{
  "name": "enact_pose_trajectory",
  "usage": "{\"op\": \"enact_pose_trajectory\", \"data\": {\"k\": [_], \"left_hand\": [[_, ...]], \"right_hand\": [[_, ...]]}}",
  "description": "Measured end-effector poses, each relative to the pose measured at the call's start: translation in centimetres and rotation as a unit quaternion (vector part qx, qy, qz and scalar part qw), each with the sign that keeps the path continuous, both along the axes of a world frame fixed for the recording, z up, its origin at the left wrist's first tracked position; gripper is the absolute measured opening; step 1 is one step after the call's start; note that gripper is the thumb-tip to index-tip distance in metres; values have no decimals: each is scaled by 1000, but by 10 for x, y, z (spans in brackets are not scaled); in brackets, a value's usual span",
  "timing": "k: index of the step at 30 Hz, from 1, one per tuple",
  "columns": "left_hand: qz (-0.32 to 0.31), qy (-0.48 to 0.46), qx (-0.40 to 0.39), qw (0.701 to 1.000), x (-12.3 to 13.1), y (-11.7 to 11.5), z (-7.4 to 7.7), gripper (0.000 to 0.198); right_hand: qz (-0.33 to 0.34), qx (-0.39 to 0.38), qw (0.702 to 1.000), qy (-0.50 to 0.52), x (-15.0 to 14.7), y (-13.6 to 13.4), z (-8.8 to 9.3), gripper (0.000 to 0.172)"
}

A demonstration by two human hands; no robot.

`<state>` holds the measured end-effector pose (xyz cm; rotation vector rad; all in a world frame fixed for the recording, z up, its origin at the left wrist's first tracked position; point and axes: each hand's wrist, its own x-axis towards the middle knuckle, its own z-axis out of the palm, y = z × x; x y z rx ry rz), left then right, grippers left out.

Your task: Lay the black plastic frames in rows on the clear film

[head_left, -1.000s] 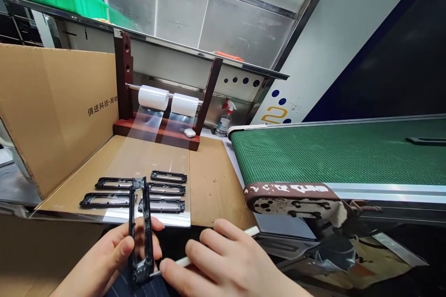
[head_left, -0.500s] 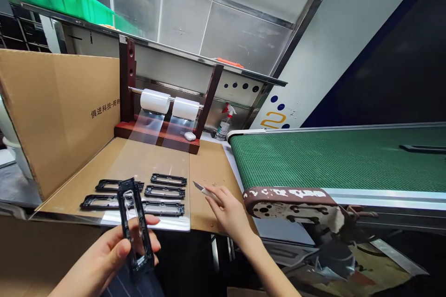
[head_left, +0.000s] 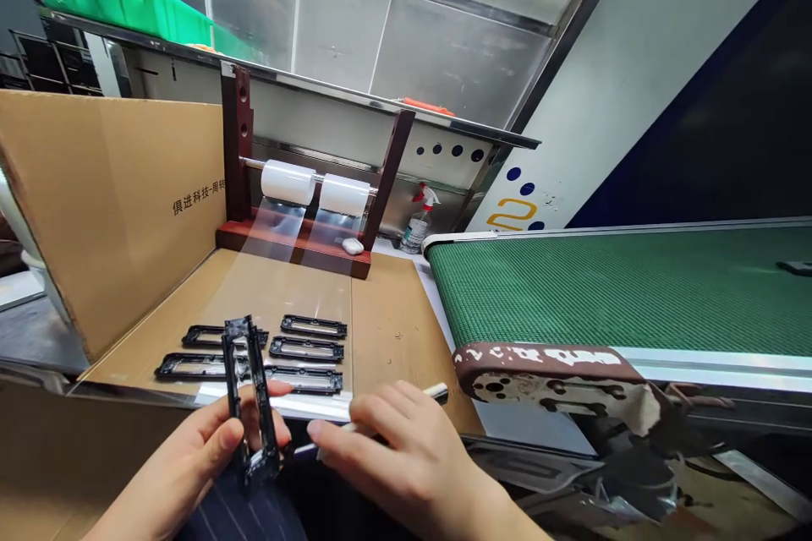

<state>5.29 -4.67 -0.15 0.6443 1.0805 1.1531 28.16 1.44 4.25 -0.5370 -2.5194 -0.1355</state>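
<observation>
In my left hand (head_left: 183, 456), a narrow black plastic frame (head_left: 260, 389) with a long opening is held upright and slightly tilted. Fingers and thumb wrap its lower half. My right hand (head_left: 412, 448) grips a craft knife (head_left: 437, 392) with a pale handle, whose dark end sticks out behind the fingers. The knife's tip points left, close to the held frame's lower right side; whether they touch I cannot tell. Behind the hands, several similar black frames (head_left: 310, 355) lie in two columns on clear film (head_left: 298, 287) spread over the cardboard-covered bench (head_left: 393, 313).
Two film rolls (head_left: 288, 183) hang on a dark red wooden stand (head_left: 304, 252). A green conveyor belt (head_left: 602, 287) runs along the right, carrying a black piece (head_left: 796, 268). A cardboard panel (head_left: 127, 186) stands left. A spray bottle (head_left: 417, 226) sits behind, and a green bin (head_left: 127, 0) above.
My right hand has moved down and left with the craft knife, from above the bench to beside the held frame. My left hand has barely moved. The black piece on the belt sits farther right.
</observation>
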Motion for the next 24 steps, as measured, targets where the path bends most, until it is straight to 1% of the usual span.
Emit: {"op": "enact_pose_trajectory", "data": {"k": [2, 5, 11, 14, 17, 20, 24], "left_hand": [[-9, -7, -8, 1000, 1, 0, 0, 68], [-23, -25, -15, 999, 2, 0, -2, 61], [-38, -7, 1, 999, -1, -1, -6, 62], [-30, -5, -3, 1000, -1, -1, -4, 65], [-34, -18, -8, 999, 1, -1, -2, 64], [-40, -29, 1, 999, 2, -1, -3, 61], [-25, -48, -5, 999, 2, -2, -4, 63]], "right_hand": [[25, 26, 999, -28, -5, -5, 12, 16], [48, 32, 996, -63, -9, -5, 24, 19], [62, 53, 992, -91, -11, -7, 35, 26], [58, 62, 993, -84, -11, -9, 36, 27], [60, 68, 993, -72, -11, -10, 35, 26], [60, 73, 994, -53, -12, -10, 30, 24], [44, 60, 997, 20, -13, -12, 19, 19]]}}
